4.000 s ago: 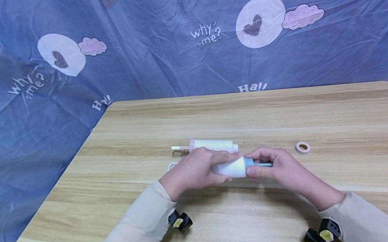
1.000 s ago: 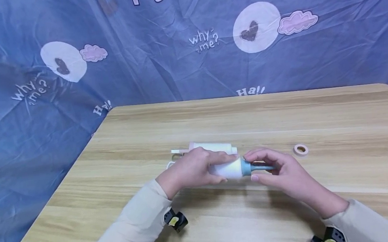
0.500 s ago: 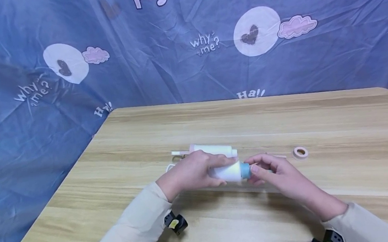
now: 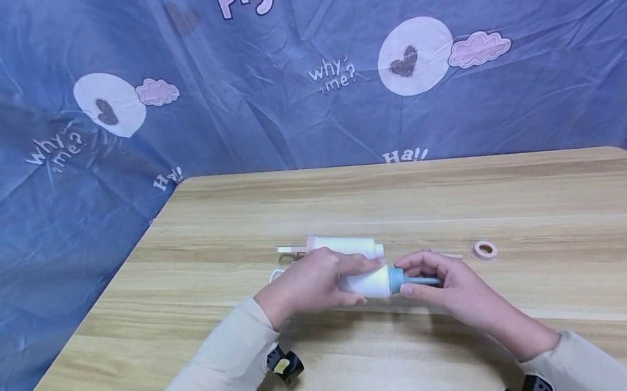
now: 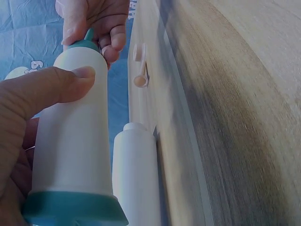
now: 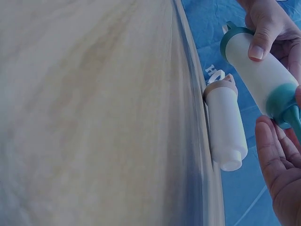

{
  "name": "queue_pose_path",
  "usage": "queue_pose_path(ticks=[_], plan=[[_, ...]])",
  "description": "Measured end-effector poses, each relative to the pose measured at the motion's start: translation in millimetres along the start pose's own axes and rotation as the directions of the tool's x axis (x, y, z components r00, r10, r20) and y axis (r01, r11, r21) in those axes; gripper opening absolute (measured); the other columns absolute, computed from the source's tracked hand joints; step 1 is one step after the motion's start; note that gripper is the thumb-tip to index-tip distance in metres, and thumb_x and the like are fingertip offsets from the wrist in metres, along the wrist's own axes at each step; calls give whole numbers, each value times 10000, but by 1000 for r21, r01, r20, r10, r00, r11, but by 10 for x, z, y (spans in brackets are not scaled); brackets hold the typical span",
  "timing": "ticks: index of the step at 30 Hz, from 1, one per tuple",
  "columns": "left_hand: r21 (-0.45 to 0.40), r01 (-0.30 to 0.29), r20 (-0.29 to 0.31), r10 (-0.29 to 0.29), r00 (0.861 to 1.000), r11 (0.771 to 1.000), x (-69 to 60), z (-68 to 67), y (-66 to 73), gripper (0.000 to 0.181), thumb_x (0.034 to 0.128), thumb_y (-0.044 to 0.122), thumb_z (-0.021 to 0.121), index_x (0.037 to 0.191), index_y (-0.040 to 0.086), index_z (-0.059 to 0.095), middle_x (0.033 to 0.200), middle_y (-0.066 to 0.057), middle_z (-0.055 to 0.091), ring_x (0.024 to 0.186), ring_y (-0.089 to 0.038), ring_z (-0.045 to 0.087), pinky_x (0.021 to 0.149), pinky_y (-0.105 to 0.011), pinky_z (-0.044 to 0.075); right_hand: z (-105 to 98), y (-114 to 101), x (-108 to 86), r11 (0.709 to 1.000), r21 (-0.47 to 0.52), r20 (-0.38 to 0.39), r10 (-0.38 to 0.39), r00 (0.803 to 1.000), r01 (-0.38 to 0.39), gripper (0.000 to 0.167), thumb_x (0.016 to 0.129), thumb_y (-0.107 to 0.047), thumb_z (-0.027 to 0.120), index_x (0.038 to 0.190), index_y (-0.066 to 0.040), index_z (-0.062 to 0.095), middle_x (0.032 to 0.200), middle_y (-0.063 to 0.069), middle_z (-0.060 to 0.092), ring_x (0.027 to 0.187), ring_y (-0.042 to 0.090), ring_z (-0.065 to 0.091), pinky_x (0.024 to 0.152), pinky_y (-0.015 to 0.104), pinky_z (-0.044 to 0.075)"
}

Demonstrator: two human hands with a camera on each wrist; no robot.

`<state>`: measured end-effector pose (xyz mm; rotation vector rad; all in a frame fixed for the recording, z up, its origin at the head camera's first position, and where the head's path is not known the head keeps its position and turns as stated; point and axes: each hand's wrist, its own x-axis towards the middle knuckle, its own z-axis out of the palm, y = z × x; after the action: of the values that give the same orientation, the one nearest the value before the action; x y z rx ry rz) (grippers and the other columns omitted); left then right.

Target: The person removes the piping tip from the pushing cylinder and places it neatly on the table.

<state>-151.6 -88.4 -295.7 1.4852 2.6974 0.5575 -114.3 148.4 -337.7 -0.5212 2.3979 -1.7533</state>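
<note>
In the head view my left hand (image 4: 315,285) grips a white squeeze bottle (image 4: 374,283) held sideways above the table, thumb along its body. A teal nozzle cap (image 4: 396,279) sits on the bottle's right end, its thin spout pointing right. The fingertips and thumb of my right hand (image 4: 459,282) are around this cap. A teal base (image 5: 75,208) closes the other end, in the left wrist view. Behind, a second white bottle (image 4: 348,246) with a pink base lies on the table, its neck bare in the right wrist view.
A small roll of tape (image 4: 485,250) lies to the right of the hands. Part of a slim pink piece (image 4: 449,255) shows behind my right hand. The wooden table (image 4: 377,194) ends at a blue printed cloth (image 4: 281,115).
Half a second ago my right fingers and thumb covered the spout; now they are spread around the cap and the spout shows. My left hand keeps its grip on the bottle.
</note>
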Motion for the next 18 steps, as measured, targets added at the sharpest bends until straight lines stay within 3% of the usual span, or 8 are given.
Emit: queue_pose_path(ticks=[18], plan=[[13, 6, -13, -6, 1000, 1000, -17, -1, -11, 576, 746, 231, 765, 1283, 164, 568, 1218, -65, 614, 1011, -182, 633, 850, -229, 490, 28, 7, 6, 996, 0, -41, -87, 995, 87, 360, 768, -63, 729, 1093, 13, 591, 1057, 164, 632, 917, 87, 640, 764, 257, 536]])
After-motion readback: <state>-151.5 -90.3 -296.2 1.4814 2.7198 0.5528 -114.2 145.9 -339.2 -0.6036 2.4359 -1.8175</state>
